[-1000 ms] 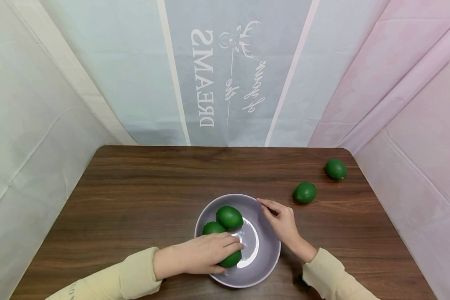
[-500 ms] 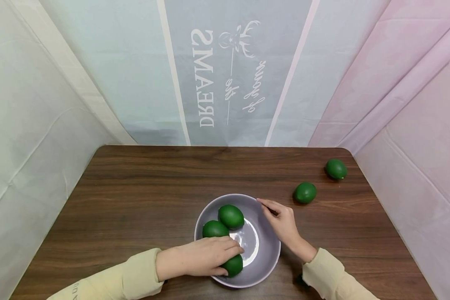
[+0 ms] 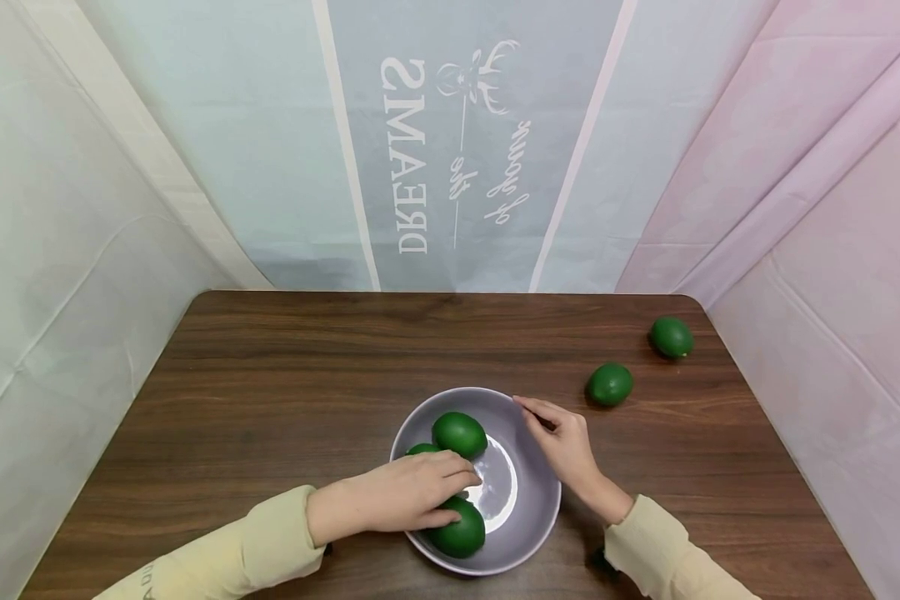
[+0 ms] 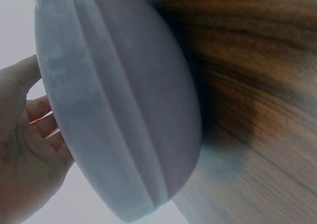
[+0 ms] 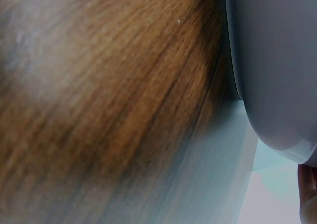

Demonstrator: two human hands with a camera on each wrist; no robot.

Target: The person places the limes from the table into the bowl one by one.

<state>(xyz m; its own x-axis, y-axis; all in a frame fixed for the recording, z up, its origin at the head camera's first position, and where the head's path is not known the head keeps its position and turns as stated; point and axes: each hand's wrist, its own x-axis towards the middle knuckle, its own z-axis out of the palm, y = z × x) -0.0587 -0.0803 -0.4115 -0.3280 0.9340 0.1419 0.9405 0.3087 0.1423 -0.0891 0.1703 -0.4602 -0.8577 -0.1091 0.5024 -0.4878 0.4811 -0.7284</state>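
A purple-grey bowl (image 3: pixel 528 500) stands near the front middle of the table in the head view. Inside it lie three green limes: a back one (image 3: pixel 459 435), a front one (image 3: pixel 461 533) and a left one (image 3: pixel 422 448) largely covered by my left hand (image 3: pixel 408 492). This hand reaches over the rim from the left, its thumb on the front lime and its fingers across the left one. My right hand (image 3: pixel 566 446) pinches the bowl's rim at the upper right. In the left wrist view the bowl's outer wall (image 4: pixel 129 100) hides the limes, with the left hand (image 4: pixel 29 135) beyond the rim.
Two more limes rest on the wooden table (image 3: pixel 307 358) to the right: a nearer one (image 3: pixel 610 384) and a farther one (image 3: pixel 671 337) by the back right corner. Fabric walls enclose the table at the back (image 3: pixel 285 167) and both sides.
My left hand has shifted back a little, off the top of the front lime, and now covers more of the left one. The limes have rolled slightly. The right hand and bowl stay put.
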